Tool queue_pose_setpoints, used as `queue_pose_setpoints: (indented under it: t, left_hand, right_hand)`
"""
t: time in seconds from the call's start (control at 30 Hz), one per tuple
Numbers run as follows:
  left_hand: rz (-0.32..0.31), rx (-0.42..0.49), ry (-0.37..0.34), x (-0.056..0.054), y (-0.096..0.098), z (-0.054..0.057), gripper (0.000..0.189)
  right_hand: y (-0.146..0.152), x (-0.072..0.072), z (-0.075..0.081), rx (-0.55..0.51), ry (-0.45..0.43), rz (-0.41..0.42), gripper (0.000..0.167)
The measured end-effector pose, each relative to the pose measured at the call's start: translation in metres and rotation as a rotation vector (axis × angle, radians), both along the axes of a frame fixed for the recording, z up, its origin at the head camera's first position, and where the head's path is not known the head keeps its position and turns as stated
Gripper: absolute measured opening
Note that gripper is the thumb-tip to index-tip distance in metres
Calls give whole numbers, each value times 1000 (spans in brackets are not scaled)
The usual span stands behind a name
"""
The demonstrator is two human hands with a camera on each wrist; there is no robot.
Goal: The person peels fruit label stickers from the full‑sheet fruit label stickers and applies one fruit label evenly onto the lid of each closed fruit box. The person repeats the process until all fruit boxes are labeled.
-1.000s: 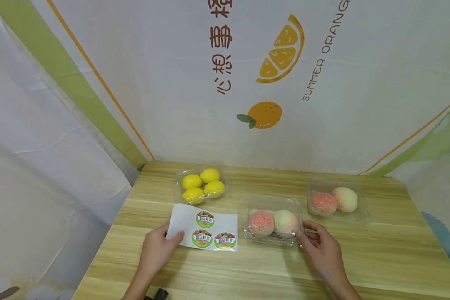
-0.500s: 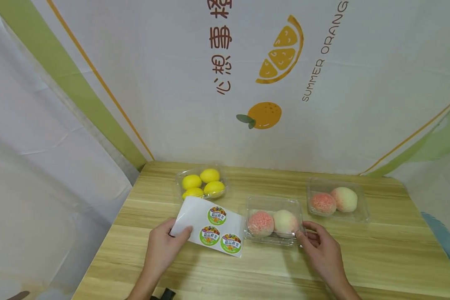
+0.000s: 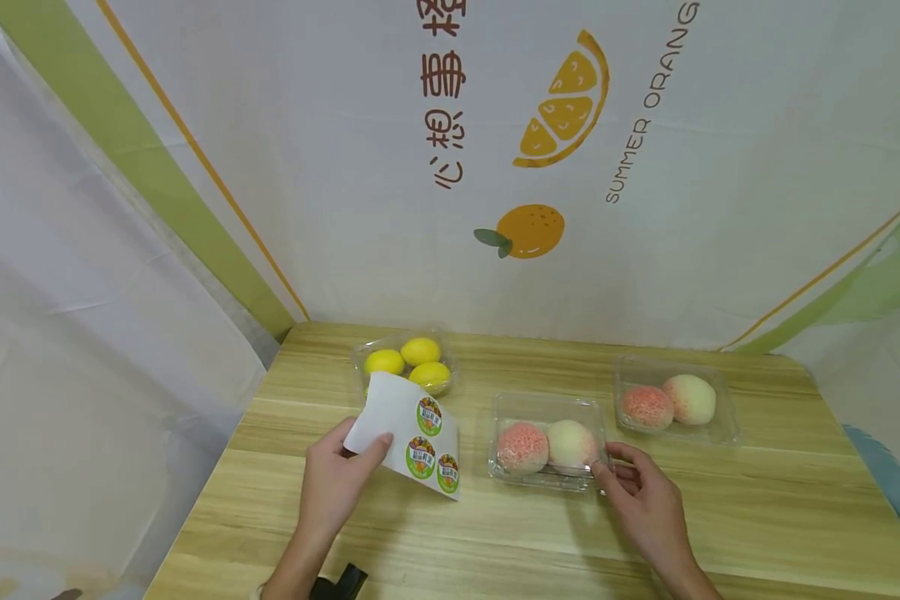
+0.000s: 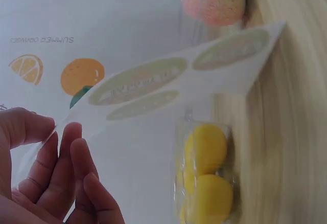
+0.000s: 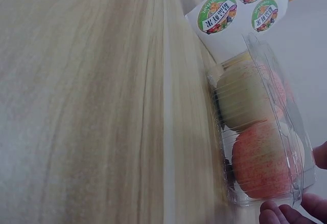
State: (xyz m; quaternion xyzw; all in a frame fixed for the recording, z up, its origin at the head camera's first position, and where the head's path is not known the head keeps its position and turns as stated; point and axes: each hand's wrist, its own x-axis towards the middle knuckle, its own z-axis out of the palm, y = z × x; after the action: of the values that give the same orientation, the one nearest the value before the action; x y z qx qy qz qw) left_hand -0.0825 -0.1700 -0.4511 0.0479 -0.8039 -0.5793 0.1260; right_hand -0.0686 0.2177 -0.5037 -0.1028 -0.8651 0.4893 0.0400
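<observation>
My left hand (image 3: pixel 335 475) pinches a white sticker sheet (image 3: pixel 397 421) by its left edge, thumb on top. Three round fruit labels (image 3: pixel 421 457) show on the sheet, which is lifted and tilted above the table; in the left wrist view their shapes show through its back (image 4: pixel 153 106). My right hand (image 3: pixel 641 492) grips the right front corner of a clear plastic clamshell box (image 3: pixel 547 407). Inside that box are two peaches (image 3: pixel 522 447), side by side. The right wrist view shows the box (image 5: pixel 301 157) with fingertips (image 5: pixel 278 213) at its end.
A clear box of yellow lemons (image 3: pixel 429 377) stands behind the sheet, partly covered by it. Another clear box (image 3: pixel 723 425) with two peaches stands at the back right. A black object (image 3: pixel 341 583) lies by the left wrist. A printed curtain (image 3: pixel 390 275) hangs behind the wooden table (image 3: pixel 480 550).
My left hand has raised the sticker sheet and shifted it slightly right, then tilted it so its labels look narrower. My right hand and the box have stayed in place.
</observation>
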Motion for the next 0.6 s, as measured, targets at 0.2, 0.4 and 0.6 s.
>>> queue_pose_setpoints:
  t: [0.2, 0.4, 0.6]
  left_hand:
    - [-69, 79, 27, -5, 9, 9, 21]
    - [-111, 109, 41, -11, 16, 20, 22]
    - [-162, 143, 53, -14, 25, 28, 15]
  right_hand:
    - [0, 0, 1, 6, 9, -1, 48]
    - [-1, 1, 2, 5, 11, -5, 48]
    - [0, 0, 1, 2, 11, -5, 48]
